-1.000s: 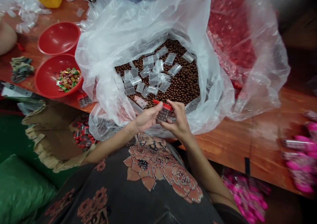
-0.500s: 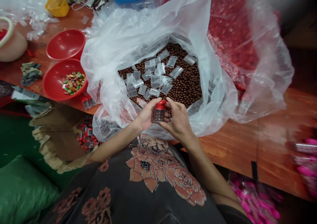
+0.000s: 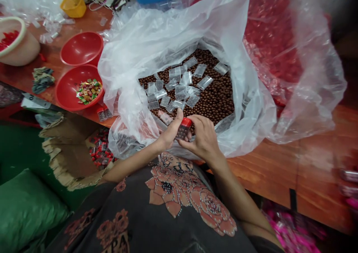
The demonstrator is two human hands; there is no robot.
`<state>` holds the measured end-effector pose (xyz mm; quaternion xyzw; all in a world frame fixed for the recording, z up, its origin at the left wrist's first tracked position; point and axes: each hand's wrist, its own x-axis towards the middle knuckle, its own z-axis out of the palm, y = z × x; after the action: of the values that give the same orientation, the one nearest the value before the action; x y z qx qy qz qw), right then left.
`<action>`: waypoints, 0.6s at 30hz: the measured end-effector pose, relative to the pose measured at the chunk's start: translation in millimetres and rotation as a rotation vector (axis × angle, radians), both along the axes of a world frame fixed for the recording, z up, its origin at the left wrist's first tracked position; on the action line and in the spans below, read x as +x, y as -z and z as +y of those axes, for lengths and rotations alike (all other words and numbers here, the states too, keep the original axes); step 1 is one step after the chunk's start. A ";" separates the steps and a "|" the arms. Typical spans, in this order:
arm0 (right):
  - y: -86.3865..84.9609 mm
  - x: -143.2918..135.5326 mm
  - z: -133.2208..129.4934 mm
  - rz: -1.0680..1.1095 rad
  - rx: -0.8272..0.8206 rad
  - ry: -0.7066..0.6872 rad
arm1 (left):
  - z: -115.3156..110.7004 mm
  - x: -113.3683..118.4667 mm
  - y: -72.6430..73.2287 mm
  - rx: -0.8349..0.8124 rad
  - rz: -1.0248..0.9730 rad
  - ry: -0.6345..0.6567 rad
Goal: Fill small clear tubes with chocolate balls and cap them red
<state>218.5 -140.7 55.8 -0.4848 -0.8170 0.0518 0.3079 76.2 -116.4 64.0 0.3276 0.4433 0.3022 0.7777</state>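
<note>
A small clear container [image 3: 182, 133] with a red cap, filled with brown balls, is between my two hands at the near edge of the big plastic bag. My left hand [image 3: 170, 133] grips it from the left, thumb up along its side. My right hand [image 3: 205, 137] curls round the right side, fingers at the red cap and thumb low by the base. Behind them the white plastic bag [image 3: 125, 51] lies wide open over a mass of brown chocolate-like balls [image 3: 220, 96]. Several clear empty containers [image 3: 186, 78] lie scattered on the balls.
Two red bowls [image 3: 81, 46] stand at left, the nearer with wrapped sweets [image 3: 88, 91]. A cardboard box [image 3: 64, 152] below holds several red-capped containers [image 3: 102, 152]. At right lies a bag of red pieces [image 3: 271, 33]. A cream bucket [image 3: 28, 46] and yellow basket [image 3: 74, 7] stand at far left.
The container has tilted in my hands, and its cap has swung to the right. My left thumb has come off the cap and points upward. The whole view has shifted slightly.
</note>
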 end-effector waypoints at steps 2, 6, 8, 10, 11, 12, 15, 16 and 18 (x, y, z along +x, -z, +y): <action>1.7 1.1 1.3 -0.020 0.053 0.008 | -2.4 -0.2 -0.8 0.043 0.042 -0.018; 3.6 1.4 3.1 -0.064 0.159 0.004 | -6.7 2.3 -2.3 0.087 0.139 -0.084; 5.4 -0.3 4.0 -0.085 0.216 -0.001 | -7.8 3.4 0.9 0.091 0.165 -0.104; 7.8 -3.1 4.7 -0.096 0.246 -0.014 | -9.4 3.5 6.7 0.107 0.160 -0.111; 8.8 -4.6 4.7 -0.095 0.243 -0.025 | -10.6 2.7 9.4 0.129 0.150 -0.113; 9.6 -5.9 4.4 -0.092 0.226 -0.041 | -12.0 1.0 11.3 0.160 0.135 -0.110; 9.6 -4.7 1.8 -0.085 0.107 -0.114 | -15.8 -13.6 7.2 0.302 0.082 -0.100; 8.9 -1.5 1.1 -0.079 0.069 -0.136 | -16.2 -23.5 2.0 0.361 0.081 -0.115; 6.9 8.3 1.6 -0.013 0.032 -0.123 | -15.3 -52.8 -11.8 0.485 0.157 -0.215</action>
<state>226.8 -139.1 49.0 -0.4291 -0.8479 0.0542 0.3067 23.4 -131.7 75.7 0.4777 0.4489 0.4543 0.6032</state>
